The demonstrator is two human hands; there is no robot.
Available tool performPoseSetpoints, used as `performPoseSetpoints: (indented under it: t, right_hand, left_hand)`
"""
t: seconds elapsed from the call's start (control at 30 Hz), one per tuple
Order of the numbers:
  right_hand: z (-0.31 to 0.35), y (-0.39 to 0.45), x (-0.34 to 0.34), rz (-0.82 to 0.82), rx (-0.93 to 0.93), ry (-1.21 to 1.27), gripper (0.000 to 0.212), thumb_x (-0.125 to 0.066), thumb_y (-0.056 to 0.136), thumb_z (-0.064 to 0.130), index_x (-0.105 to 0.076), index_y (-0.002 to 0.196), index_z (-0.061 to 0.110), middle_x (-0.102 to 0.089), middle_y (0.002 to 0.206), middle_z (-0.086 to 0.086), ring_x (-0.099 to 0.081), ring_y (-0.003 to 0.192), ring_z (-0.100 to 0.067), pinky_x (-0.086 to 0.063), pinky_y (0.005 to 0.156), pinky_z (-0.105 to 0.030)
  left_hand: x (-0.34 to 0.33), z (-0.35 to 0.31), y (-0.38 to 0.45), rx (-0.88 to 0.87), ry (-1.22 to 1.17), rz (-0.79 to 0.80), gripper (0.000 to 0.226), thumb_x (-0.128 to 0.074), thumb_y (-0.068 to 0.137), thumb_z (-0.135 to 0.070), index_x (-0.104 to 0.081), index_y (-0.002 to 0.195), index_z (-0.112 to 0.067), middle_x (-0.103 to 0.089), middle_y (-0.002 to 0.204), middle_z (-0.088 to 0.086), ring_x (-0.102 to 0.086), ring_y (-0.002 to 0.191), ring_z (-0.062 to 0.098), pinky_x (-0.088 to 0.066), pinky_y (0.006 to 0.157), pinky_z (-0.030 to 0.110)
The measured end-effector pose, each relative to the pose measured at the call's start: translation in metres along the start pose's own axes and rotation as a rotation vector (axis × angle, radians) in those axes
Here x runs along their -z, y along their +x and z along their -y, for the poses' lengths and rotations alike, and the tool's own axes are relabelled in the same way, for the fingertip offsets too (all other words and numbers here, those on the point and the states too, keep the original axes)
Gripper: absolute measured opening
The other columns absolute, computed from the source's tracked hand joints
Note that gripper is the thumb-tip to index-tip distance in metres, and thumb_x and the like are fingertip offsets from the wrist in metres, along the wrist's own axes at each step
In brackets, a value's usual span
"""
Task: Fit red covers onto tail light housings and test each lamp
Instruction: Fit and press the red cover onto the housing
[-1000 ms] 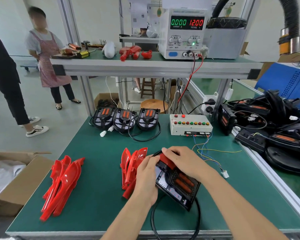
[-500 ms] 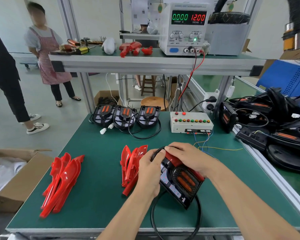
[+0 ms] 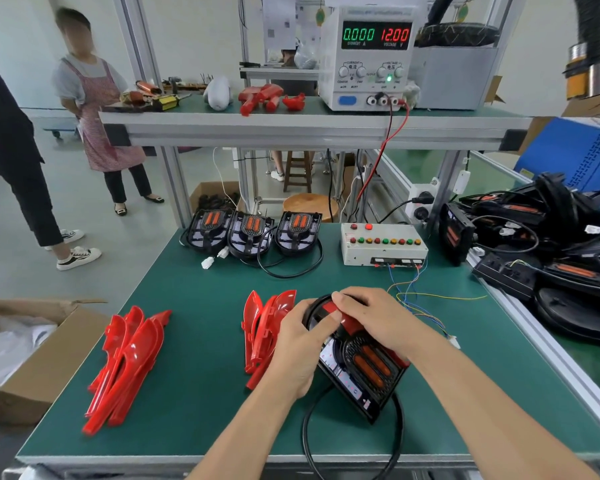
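A black tail light housing (image 3: pixel 364 372) with two orange lamp strips lies tilted on the green table (image 3: pixel 194 410) in front of me. A red cover (image 3: pixel 347 322) sits along its upper right edge. My left hand (image 3: pixel 298 351) grips the housing's left side. My right hand (image 3: pixel 374 317) curls over the top of the housing and the red cover. The housing's black cable (image 3: pixel 307 434) loops toward the table's front edge. A stack of red covers (image 3: pixel 260 330) stands just left of my left hand.
Another pile of red covers (image 3: pixel 125 368) lies at the left. Three housings (image 3: pixel 253 233) stand in a row at the back, next to a test box (image 3: pixel 381 244) with coloured buttons. A power supply (image 3: pixel 371 57) reads 12.00 V. More housings (image 3: pixel 551 244) are heaped at the right. Two people stand at left.
The housing has been tipped up and turned a little under both hands; my right hand has slid over the red cover along the upper edge.
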State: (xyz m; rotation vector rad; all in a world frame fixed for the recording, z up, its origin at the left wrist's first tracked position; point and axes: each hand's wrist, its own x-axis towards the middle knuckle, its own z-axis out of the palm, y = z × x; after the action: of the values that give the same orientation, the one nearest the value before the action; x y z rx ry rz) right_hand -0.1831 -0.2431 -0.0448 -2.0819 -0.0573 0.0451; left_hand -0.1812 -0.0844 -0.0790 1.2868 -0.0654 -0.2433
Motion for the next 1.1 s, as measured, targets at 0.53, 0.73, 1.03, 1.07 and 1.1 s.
performPoseSetpoints:
  t: [0.53,0.73,1.03,1.07,1.1]
  right_hand:
    - [-0.033,-0.028,0.028,0.092,-0.046,-0.073,0.04,-0.056,0.094,0.059,-0.069,0.082,0.023,-0.064,0.069,0.011,-0.055,0.063,-0.004,-0.044,0.064,-0.018]
    - [-0.046,-0.038,0.014,-0.096,-0.022,-0.081,0.04,-0.058,0.099,0.048,-0.067,0.075,0.017,-0.057,0.06,0.01,-0.05,0.056,-0.007,-0.042,0.057,-0.024]
    - [-0.066,-0.058,0.001,-0.406,-0.213,-0.045,0.058,-0.058,0.098,0.048,-0.067,0.073,-0.003,-0.054,0.055,0.0,-0.042,0.054,-0.016,-0.035,0.059,-0.033]
    - [-0.069,-0.059,-0.001,-0.417,-0.241,-0.013,0.059,-0.058,0.098,0.048,-0.068,0.074,-0.005,-0.057,0.057,-0.002,-0.044,0.056,-0.017,-0.036,0.06,-0.033]
    - [-0.072,-0.06,-0.002,-0.421,-0.263,0.013,0.061,-0.058,0.098,0.048,-0.067,0.075,-0.007,-0.059,0.058,-0.005,-0.046,0.058,-0.018,-0.037,0.062,-0.033]
  left_hand:
    - [0.002,-0.004,0.002,0.071,-0.061,-0.083,0.019,-0.072,0.092,-0.004,-0.066,0.11,-0.008,-0.077,0.102,0.017,-0.072,0.096,0.038,-0.059,0.092,0.051]
    - [-0.004,0.0,0.006,0.081,0.02,-0.076,0.017,-0.071,0.095,-0.01,-0.068,0.11,-0.006,-0.077,0.101,0.017,-0.072,0.1,0.042,-0.06,0.091,0.052]
    - [0.013,-0.014,-0.005,-0.163,0.46,-0.187,0.011,-0.064,0.099,-0.033,-0.067,0.108,-0.028,-0.071,0.1,-0.017,-0.063,0.091,-0.01,-0.046,0.08,0.005]
    - [0.025,-0.019,-0.01,-0.227,0.546,-0.26,0.004,-0.066,0.096,-0.028,-0.068,0.1,-0.028,-0.071,0.089,-0.018,-0.063,0.085,-0.007,-0.044,0.074,0.005]
    - [0.039,-0.024,-0.013,-0.283,0.654,-0.332,0.005,-0.066,0.093,-0.024,-0.068,0.091,-0.027,-0.07,0.081,-0.017,-0.063,0.079,-0.002,-0.044,0.07,0.007]
